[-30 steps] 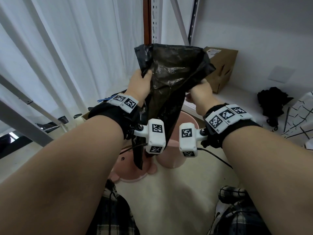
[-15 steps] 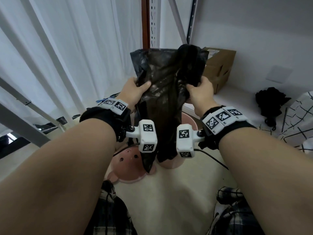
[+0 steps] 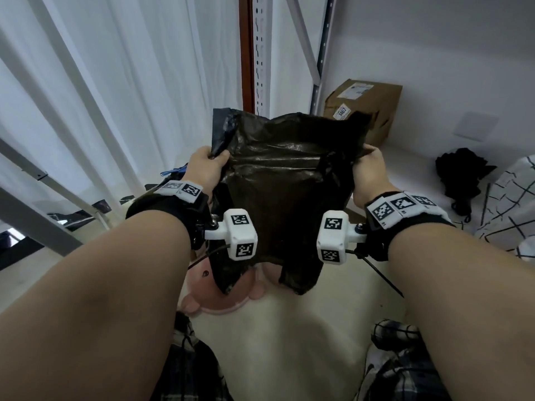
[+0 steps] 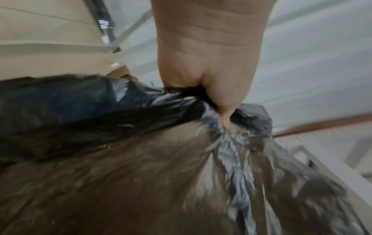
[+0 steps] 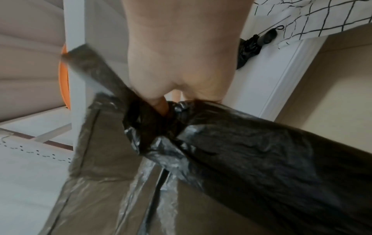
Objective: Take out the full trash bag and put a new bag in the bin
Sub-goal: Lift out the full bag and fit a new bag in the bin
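A thin black trash bag (image 3: pixel 283 180) hangs stretched wide in the air between my two hands. My left hand (image 3: pixel 207 166) pinches its upper left edge, thumb over the film. My right hand (image 3: pixel 369 166) grips the upper right edge. In the left wrist view the hand (image 4: pixel 209 66) bunches the bag (image 4: pixel 141 167) at the fingers. The right wrist view has the hand (image 5: pixel 181 63) clamped on the crumpled bag (image 5: pixel 231 151). Below the bag, a pink bin (image 3: pixel 272 270) and its pink lid (image 3: pixel 231 299) with round ears sit on the floor, mostly hidden.
A cardboard box (image 3: pixel 367 108) stands at the back right by the wall. A black bundle (image 3: pixel 463 175) lies on the white ledge, beside a black-lined white cloth (image 3: pixel 509 204). White curtains and metal shelf posts (image 3: pixel 260 53) fill the left and back. My plaid-clad legs (image 3: pixel 188 366) are below.
My hands have moved apart, pulling the bunched bag out wide and flat. The bag's upper edge now spans between both hands instead of hanging narrow.
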Motion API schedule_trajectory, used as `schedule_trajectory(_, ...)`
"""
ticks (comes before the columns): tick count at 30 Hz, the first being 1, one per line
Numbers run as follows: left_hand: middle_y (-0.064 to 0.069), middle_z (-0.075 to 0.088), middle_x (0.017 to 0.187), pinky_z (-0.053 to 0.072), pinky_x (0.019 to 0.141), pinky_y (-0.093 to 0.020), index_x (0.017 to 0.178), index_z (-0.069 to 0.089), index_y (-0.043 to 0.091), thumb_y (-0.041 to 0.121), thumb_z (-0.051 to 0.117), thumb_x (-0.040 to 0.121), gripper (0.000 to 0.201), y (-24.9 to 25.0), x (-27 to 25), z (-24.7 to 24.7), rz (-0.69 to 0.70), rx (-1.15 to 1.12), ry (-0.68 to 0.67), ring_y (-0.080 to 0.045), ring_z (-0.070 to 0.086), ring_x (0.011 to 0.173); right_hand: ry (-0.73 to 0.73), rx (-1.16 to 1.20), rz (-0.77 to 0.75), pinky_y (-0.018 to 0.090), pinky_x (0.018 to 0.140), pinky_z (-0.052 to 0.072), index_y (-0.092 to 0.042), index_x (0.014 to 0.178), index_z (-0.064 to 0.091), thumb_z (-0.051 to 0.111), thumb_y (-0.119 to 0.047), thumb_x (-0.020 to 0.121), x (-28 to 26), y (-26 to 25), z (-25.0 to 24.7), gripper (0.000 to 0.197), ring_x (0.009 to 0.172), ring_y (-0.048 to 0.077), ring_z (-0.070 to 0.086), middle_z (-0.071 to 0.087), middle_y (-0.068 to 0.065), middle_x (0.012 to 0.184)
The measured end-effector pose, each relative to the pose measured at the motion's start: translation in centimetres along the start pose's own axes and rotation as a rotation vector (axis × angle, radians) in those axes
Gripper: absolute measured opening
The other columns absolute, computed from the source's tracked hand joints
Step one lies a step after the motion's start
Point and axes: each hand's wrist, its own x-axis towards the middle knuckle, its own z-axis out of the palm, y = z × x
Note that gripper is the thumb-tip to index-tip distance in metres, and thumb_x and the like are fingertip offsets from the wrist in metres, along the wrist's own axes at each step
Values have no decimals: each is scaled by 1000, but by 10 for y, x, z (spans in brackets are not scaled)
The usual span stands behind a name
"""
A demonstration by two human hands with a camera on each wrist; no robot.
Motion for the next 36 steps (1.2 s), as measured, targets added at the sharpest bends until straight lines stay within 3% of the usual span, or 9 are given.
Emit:
schedule_trajectory(6,-7,63,89,53,90,-42,84,56,17,22,58,91,9,24,-2,14,71,-59,-18,-24,62,87,94,-45,141,44,108,38,-11,137,33,37,-50,91,-11,-10,8,60,119,27,50,50,9,131)
schedule_trajectory(10,0,59,82,54,72,-25,89,54,14,18,56,93,6,44,-10,25,168,-114,-70,-14,60,76,-71,104,143,47,110,36,-21,145,29,39,-94,51,-15,-14,16,120,127,24,47,47,1,141)
schedule_trajectory(14,3,57,79,50,62,-14,97,52,10,17,55,94,9,49,-15,30,200,-116,-89,-7,57,71,-52,-195,-27,33,98,45,-5,129,40,74,-44,74,-15,-8,15,75,107,20,54,54,3,114)
schedule_trajectory(17,1,57,80,50,72,-25,89,50,15,17,57,92,8,46,-13,25,235,-102,-23,-13,57,76,19,-495,-162,29,80,43,-12,99,52,60,-9,81,-13,-4,10,20,91,22,52,54,6,95)
schedule_trajectory(22,-3,54,86,38,67,-17,95,42,12,9,46,92,5,54,-7,0,482,-43,464,-18,51,83,113,-598,-336,36,85,45,-4,105,59,40,8,83,-14,-9,-16,31,99,32,57,62,19,104)
schedule_trajectory(26,-22,61,104,37,77,-28,105,57,-1,10,53,92,17,33,-2,-2,329,610,-23,-27,58,101,137,-947,71,44,100,38,-1,130,35,48,-8,89,-14,-4,-42,43,124,42,45,46,26,133)
schedule_trajectory(30,1,54,76,34,60,-9,93,50,10,5,54,91,6,62,-19,20,614,440,-224,-9,47,71,-32,-659,-206,33,107,31,-9,143,29,48,-18,92,-30,-33,-15,56,133,29,38,40,15,142)
schedule_trajectory(33,-4,56,88,36,75,-21,97,58,6,5,58,87,10,67,-21,35,656,728,-475,-20,56,88,-349,-348,-240,23,99,27,-16,146,26,40,-48,95,-57,-50,12,62,124,11,40,46,-2,133)
schedule_trajectory(36,-11,62,95,45,86,-32,94,59,7,3,59,85,10,55,-22,38,646,788,-539,-26,60,97,-528,-430,-281,20,98,30,-16,148,19,57,-44,86,-63,-48,20,78,113,6,46,53,-10,113)
